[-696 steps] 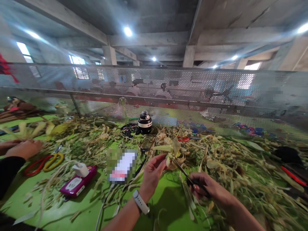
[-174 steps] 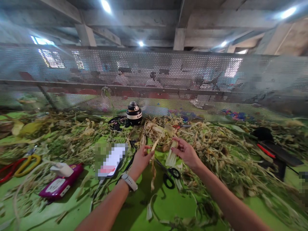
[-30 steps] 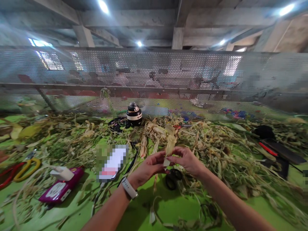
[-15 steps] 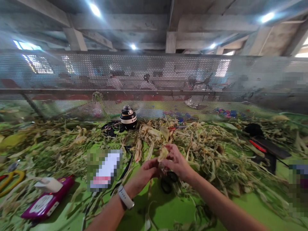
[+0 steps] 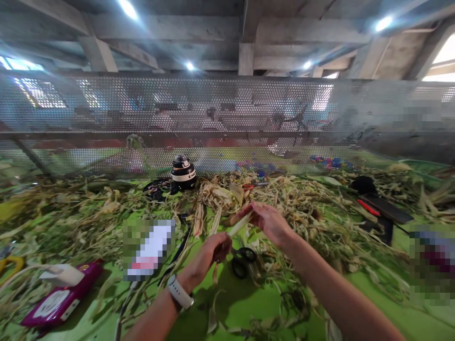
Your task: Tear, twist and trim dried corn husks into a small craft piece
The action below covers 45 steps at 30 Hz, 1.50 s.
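My left hand (image 5: 209,253), a white watch on its wrist, pinches the lower end of a pale dried leaf strip (image 5: 239,225). My right hand (image 5: 267,221) pinches the upper end of the same strip, so it runs taut and slanted between them. Both hands hover over a green table (image 5: 249,303) strewn with dried husks and leaves (image 5: 220,196). Black-handled scissors (image 5: 243,262) lie on the table just below and between my hands.
A black and cream round device (image 5: 182,172) stands at the back by a perforated metal screen (image 5: 227,118). A magenta case (image 5: 60,300) with a white roll lies at the left. Red-and-black tools (image 5: 377,208) lie at the right. A blurred-out card (image 5: 149,248) lies left of my hands.
My hands have drawn apart, stretching the strip out between them; a moment ago they were close together around a bunched leaf. The view has shifted rightward.
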Each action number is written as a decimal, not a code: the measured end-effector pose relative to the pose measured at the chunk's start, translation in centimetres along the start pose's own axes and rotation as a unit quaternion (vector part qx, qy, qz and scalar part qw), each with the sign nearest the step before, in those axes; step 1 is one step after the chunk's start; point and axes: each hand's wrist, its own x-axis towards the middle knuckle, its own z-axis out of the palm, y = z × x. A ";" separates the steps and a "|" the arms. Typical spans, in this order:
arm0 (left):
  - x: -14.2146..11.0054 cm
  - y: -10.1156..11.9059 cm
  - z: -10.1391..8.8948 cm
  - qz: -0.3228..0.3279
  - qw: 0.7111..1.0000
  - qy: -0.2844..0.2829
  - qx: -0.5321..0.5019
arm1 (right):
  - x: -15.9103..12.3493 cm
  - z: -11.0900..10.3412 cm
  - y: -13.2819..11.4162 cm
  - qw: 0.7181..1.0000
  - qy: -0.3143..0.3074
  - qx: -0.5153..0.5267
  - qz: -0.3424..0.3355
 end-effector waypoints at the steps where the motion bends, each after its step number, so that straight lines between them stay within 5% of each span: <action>1: 0.2 0.1 -0.2 0.001 1.000 -0.010 -0.019 | 0.3 -0.8 -0.5 1.000 0.018 -0.002 0.000; 4: 0.7 0.5 -0.8 0.012 0.993 -0.028 -0.118 | 1.0 -3.5 -2.0 0.992 0.101 -0.060 -0.045; 6: 1.0 0.7 -1.2 0.035 0.980 -0.003 -0.197 | 1.2 -5.1 -2.8 0.966 0.102 -0.226 -0.073; 9: 1.4 0.7 -1.6 0.058 0.961 0.047 -0.266 | 0.9 -6.5 -2.7 0.829 -0.039 -0.556 -0.058; 12: 1.4 0.8 -1.7 0.033 0.955 0.093 -0.279 | 0.5 -6.6 -1.4 0.705 -0.150 -0.693 -0.013; 16: 1.5 1.1 -1.6 -0.002 0.947 0.134 -0.292 | 0.5 -6.3 -0.8 0.655 -0.119 -0.746 0.022; 18: 1.5 1.1 -1.5 -0.003 0.946 0.137 -0.292 | 0.5 -6.3 -1.6 0.681 -0.102 -0.725 -0.003; 23: 1.5 0.5 -1.2 -0.009 0.952 0.114 -0.285 | 0.3 -5.2 -3.3 0.906 -0.131 -0.402 -0.014; 26: 1.1 0.0 -0.8 -0.034 0.957 0.053 -0.283 | 0.0 -3.8 -2.2 0.971 -0.131 -0.200 0.018; 31: 0.1 -0.6 0.2 -0.113 0.965 -0.054 -0.230 | -0.2 -2.3 0.4 0.960 -0.229 -0.141 0.079; 34: -0.1 -0.6 0.5 -0.113 0.969 -0.095 -0.199 | -0.1 -2.3 1.3 0.964 -0.217 -0.120 0.095; 40: 0.5 -0.8 0.8 -0.071 0.972 -0.032 -0.220 | 0.1 -1.9 1.8 0.975 -0.196 -0.055 0.092; 45: 0.8 -0.8 1.0 -0.056 0.974 0.027 -0.216 | -0.3 -0.7 2.0 0.966 -0.218 -0.125 0.062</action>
